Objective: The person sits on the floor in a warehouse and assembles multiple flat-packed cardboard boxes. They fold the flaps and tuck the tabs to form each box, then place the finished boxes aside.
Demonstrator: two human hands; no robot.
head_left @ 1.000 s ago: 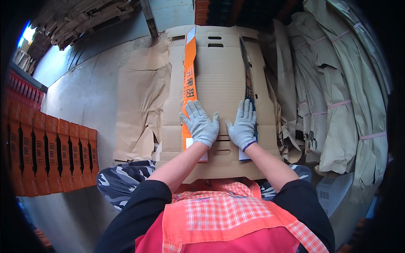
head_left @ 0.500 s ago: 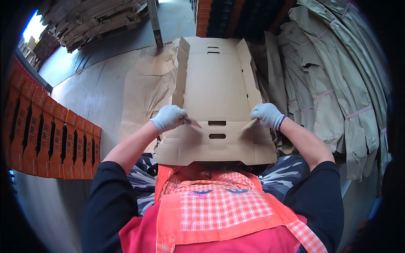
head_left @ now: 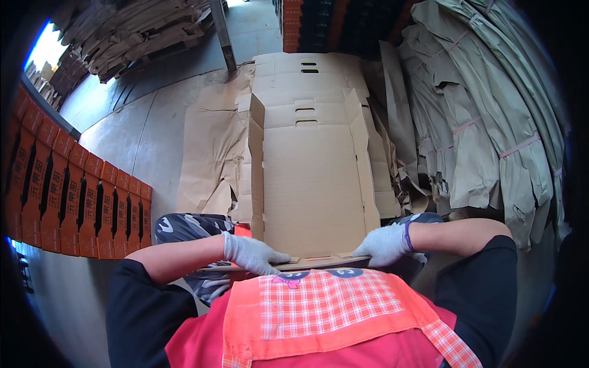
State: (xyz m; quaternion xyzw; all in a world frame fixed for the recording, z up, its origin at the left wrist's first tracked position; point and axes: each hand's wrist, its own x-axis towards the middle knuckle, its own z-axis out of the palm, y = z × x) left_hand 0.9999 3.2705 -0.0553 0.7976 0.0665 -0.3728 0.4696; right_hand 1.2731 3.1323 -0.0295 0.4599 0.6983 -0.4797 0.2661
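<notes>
A part-folded brown cardboard box (head_left: 313, 178) lies lengthwise before me, its two long side walls standing up. Its near end is folded up against my apron. Both hands wear pale knit gloves. My left hand (head_left: 254, 253) grips the left part of that near end panel (head_left: 322, 262), thumb on the inner face. My right hand (head_left: 383, 246) holds the right part of the same panel, by the corner. The fingers behind the panel are hidden. Beneath the box and beyond it shows another flat cardboard sheet (head_left: 334, 86) with handle slots.
Orange cartons (head_left: 92, 196) stand in a row at left. Bundles of grey-brown paper (head_left: 485, 116) tied with pink bands lean at right. Crumpled brown paper (head_left: 208, 147) lies on the floor beside the box. A metal post (head_left: 222, 37) and stacked cardboard (head_left: 135, 30) stand farther back.
The box has come toward me, uncovering the sheet below. Both hands have moved from its corner flaps to its near end, which has gone from lying flat to folded up.
</notes>
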